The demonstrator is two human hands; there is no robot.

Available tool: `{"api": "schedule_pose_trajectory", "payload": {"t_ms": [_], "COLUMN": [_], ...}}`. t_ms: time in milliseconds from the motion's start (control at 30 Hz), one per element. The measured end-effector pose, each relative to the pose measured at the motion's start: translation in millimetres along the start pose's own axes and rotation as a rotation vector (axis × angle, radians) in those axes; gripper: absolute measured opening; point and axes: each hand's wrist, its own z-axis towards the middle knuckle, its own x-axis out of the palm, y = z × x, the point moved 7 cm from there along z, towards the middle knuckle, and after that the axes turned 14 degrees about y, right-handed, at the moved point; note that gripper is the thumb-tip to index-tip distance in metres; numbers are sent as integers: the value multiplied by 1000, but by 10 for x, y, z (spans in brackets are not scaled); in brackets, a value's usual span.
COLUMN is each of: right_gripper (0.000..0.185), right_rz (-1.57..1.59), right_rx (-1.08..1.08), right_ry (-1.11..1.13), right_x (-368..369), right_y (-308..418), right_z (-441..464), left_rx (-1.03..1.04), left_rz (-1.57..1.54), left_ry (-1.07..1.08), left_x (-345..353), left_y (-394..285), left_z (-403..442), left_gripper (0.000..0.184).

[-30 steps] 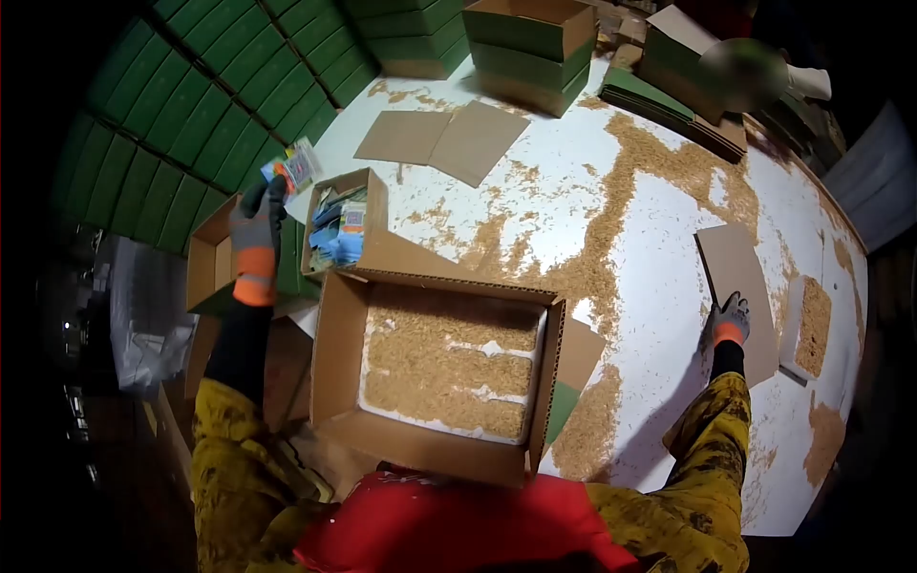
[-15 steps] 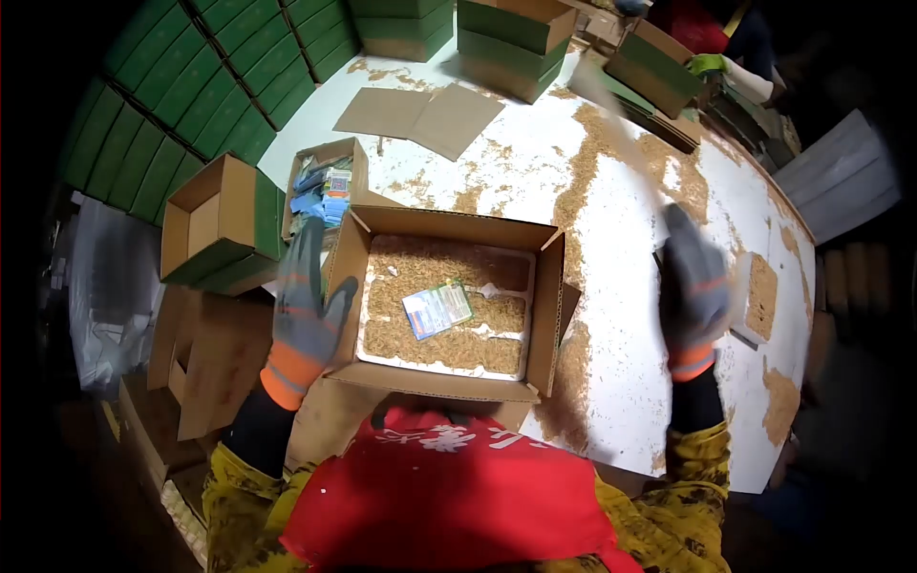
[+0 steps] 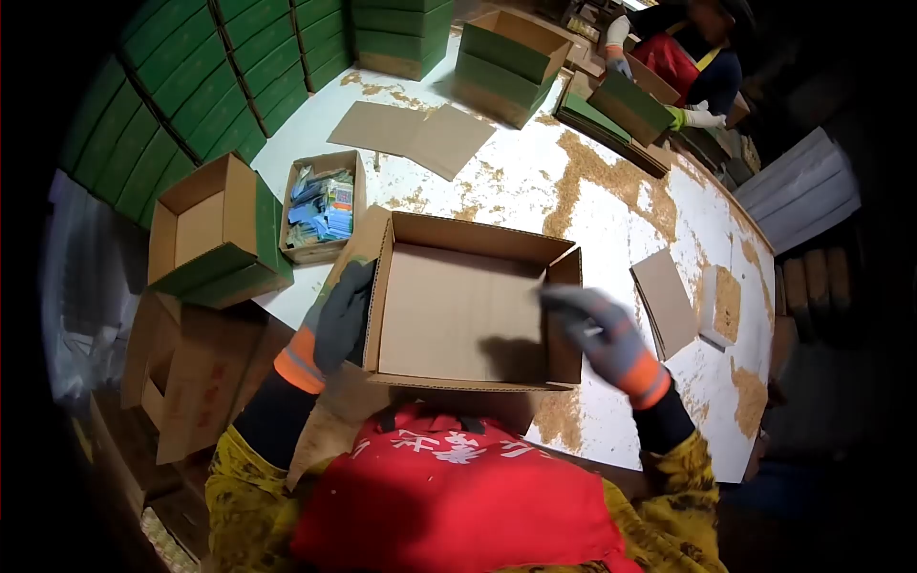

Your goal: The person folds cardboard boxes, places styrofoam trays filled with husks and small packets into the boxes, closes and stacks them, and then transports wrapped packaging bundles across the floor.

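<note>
An open cardboard box [image 3: 565,355] sits in front of me, with a flat cardboard sheet [image 3: 454,315] covering its inside. Whatever lies under the sheet is hidden. My left hand [image 3: 344,315], in a grey and orange glove, holds the box by its left wall; some fingers are out of sight. At the opposite wall, my right hand [image 3: 602,334], gloved alike and slightly blurred, reaches over the rim with fingers stretched out. Just beyond the left hand stands a small box [image 3: 288,250] of blue packets [image 3: 325,205].
Green boxes [image 3: 172,57] are stacked at far left, near an open green box [image 3: 258,215]. Cardboard sheets [image 3: 666,304] and a sawdust-filled tray [image 3: 723,304] lie at right. Sawdust [image 3: 611,181] litters the white table [image 3: 535,181]. A co-worker [image 3: 716,57] handles a green box [image 3: 630,107].
A cardboard sheet now covers the sawdust-filled tray and the card in the box. My right hand has moved left from the table to the box's right wall. Cardboard sheets now show at right.
</note>
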Motion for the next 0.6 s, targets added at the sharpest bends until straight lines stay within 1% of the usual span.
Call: {"api": "schedule_pose_trajectory", "payload": {"t_ms": [33, 67, 100, 133, 167, 200, 233, 300, 367, 400, 433, 467, 500, 533, 567, 600], "right_gripper": [42, 47, 53, 67, 82, 98, 109, 107, 92, 73, 63, 60, 48, 46, 42, 39], "right_rz": [155, 401, 651, 711, 765, 556, -34, 224, 515, 677, 672, 747, 701, 692, 771, 863], "right_rx": [15, 52, 93, 158, 328, 181, 291, 247, 235, 240, 251, 200, 122, 103, 192, 131], "right_ry": [-105, -222, -347, -173, -68, -32, -231, -415, -350, -265, -270, -231, -235, -187, -274, -279], "right_x": [-183, -227, -217, 15, 370, 703, 782, 896, 942, 932, 854, 872, 817, 769, 763, 792], "right_y": [-318, -524, -764, -1166, -1434, -1666, -1473, -1523, -1625, -1617, -1525, -1548, -1328, -1189, -1304, -1404], "right_z": [-113, -131, -182, -149, -91, 65, 114, 114, 95, 80, 41, 46, 57, 71, 52, 117], "left_rx": [78, 45, 4, -45, -212, -265, -321, -290, -223, -179, -134, -135, -134, -49, -12, -9], "left_rz": [231, -56, -341, -626, 259, 157, 58, -107, -139, -88, -35, -22, -8, -119, 52, -49], "left_ry": [25, 52, 86, 124, -116, -33, 48, 5, -52, -77, -109, -149, -193, -247, -250, -247], "left_x": [-5, 14, 105, 249, 136, 223, 295, 333, 321, 370, 412, 413, 390, 385, 291, 154], "left_y": [-76, 160, 576, 984, 1261, 1159, 1055, 1294, 1037, 791, 544, 581, 620, 398, 338, 339], "left_z": [-22, 16, 94, 168, 184, 276, 345, 313, 231, 198, 193, 174, 151, 105, 69, 26], "left_gripper": [43, 48, 53, 58, 73, 77, 81, 92, 98, 98, 99, 100, 102, 107, 96, 84]}}
